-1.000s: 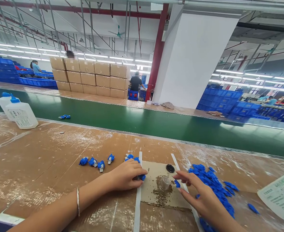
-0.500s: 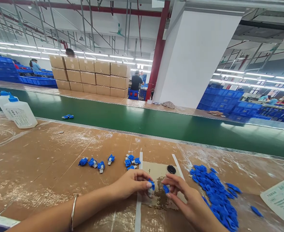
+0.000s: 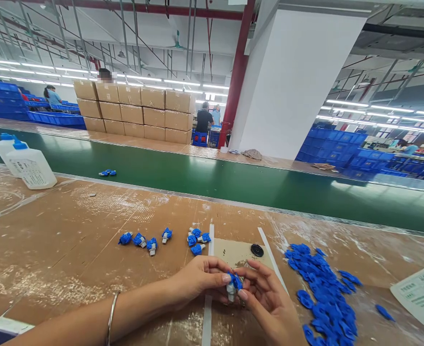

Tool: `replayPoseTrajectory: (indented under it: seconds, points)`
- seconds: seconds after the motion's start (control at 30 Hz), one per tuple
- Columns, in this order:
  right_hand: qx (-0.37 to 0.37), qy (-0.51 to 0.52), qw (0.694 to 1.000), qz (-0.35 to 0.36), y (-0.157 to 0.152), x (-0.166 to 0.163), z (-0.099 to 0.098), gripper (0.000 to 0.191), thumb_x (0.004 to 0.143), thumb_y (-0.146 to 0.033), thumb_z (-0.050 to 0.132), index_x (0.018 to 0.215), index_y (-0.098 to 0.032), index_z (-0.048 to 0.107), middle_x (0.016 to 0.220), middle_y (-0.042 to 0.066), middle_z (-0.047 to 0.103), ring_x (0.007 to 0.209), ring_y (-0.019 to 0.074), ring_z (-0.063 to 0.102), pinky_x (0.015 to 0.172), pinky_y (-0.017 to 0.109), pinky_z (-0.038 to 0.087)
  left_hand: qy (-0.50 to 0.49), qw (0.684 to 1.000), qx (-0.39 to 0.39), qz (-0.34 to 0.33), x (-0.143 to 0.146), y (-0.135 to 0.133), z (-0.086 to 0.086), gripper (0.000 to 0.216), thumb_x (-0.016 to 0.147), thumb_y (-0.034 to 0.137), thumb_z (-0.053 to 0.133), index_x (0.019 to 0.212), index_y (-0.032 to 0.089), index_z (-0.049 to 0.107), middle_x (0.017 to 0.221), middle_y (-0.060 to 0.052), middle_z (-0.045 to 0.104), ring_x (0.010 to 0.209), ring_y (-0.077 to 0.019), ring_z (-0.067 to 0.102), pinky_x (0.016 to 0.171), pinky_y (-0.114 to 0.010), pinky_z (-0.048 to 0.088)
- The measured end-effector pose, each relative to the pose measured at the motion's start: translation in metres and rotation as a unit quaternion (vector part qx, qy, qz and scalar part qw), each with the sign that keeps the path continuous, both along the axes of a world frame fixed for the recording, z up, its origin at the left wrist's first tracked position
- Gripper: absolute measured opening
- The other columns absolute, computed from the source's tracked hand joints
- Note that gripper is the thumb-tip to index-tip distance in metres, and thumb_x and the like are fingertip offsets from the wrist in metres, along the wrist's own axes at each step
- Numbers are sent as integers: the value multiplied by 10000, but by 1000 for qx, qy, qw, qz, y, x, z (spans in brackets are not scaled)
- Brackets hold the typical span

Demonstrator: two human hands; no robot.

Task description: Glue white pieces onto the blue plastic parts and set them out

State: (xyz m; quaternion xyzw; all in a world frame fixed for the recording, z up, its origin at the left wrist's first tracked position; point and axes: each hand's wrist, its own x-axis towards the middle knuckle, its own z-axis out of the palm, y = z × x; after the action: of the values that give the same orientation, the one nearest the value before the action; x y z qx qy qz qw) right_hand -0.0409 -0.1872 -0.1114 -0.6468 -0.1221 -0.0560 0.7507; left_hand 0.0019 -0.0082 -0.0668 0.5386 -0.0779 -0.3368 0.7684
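Observation:
My left hand (image 3: 199, 278) pinches a small blue-and-white plastic fitting (image 3: 231, 292) between thumb and fingers. Against its top, the thumb and fingers of my right hand (image 3: 268, 300) press a blue plastic piece (image 3: 237, 281); the fingers partly cover where the two meet. Both hands are over a stained tan sheet (image 3: 230, 249) edged with white tape strips. Near the sheet's back right lies a round black disc (image 3: 257, 250). To the right of my right hand spreads a pile of flat blue pieces (image 3: 327, 298). Several similar blue-and-white fittings (image 3: 152, 246) lie left of the sheet.
A green conveyor belt (image 3: 161, 166) crosses behind the brown worktop (image 3: 89, 250), carrying a few blue parts (image 3: 107, 172). Translucent bottles (image 3: 35, 169) stand at the left; another container (image 3: 421, 295) is at the right edge. Cardboard boxes (image 3: 132, 115) and other people are beyond.
My right hand has moved left, bringing its blue piece against the fitting in my left hand. Blue parts on the belt have shifted slightly right.

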Motion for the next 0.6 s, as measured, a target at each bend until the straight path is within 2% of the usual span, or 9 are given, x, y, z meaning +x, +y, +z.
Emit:
replayPoseTrajectory:
  seconds: [0.07,0.17,0.3,0.37,0.4,0.47,0.53,0.57,0.6]
  points:
    - [-110,-53,992,-35,1,-1,-4,396,875,-316,549,1233,-247,395,1103,92,598,868,166,611,756,305,554,7,1000,7,3,0,-1,-2,371,619,340,806,879,125,652,788,-42,701,654,-124,653,657,-261,513]
    - [-279,-154,941,-111,12,-7,-4,333,884,-221,519,1204,-261,434,1065,63,609,897,167,611,802,298,530,-5,1000,24,4,-1,-4,-5,383,573,294,827,864,120,647,791,-44,697,700,-133,647,709,-272,496]
    - [-357,-271,882,-144,13,-10,6,348,896,-208,495,1233,-259,428,1100,56,609,1010,186,576,854,306,494,-82,991,105,-3,0,1,-1,326,580,255,775,834,120,621,710,-18,660,676,-140,616,676,-260,468]
    - [-406,-285,849,-181,-9,-6,11,286,896,-252,510,1180,-251,478,1096,51,623,1006,192,581,857,313,490,-211,954,214,-1,7,12,9,269,663,247,682,898,140,610,774,-32,663,739,-173,622,696,-286,468]
    - [-433,-284,829,-212,-26,-4,12,208,900,-257,500,1106,-253,527,1055,40,640,982,194,593,848,322,492,-299,908,294,3,12,19,16,233,709,234,623,927,153,606,826,-47,670,794,-197,625,720,-305,466]
    - [-495,-250,796,-241,-64,-2,9,138,900,-296,476,962,-251,591,932,31,664,885,212,620,762,347,518,-458,747,482,-3,23,36,31,194,786,203,507,958,183,596,939,-68,673,897,-241,615,757,-346,459]
    - [-562,-192,770,-235,-100,-1,2,200,885,-338,456,830,-250,627,852,30,669,791,232,638,666,372,534,-504,598,623,-20,35,52,42,214,803,154,440,955,190,586,974,-85,667,928,-271,607,740,-373,463]
    - [-584,-170,762,-224,-114,-1,-3,223,871,-350,451,806,-250,639,843,34,672,774,241,644,646,383,539,-502,555,663,-26,40,60,45,230,788,114,423,934,177,588,968,-103,664,933,-286,601,728,-386,466]
    - [-601,-149,757,-212,-124,-1,-8,236,858,-346,442,805,-250,651,848,38,675,764,244,650,636,388,543,-496,532,686,-32,44,66,45,251,760,70,414,909,159,595,966,-127,658,945,-302,592,726,-401,467]
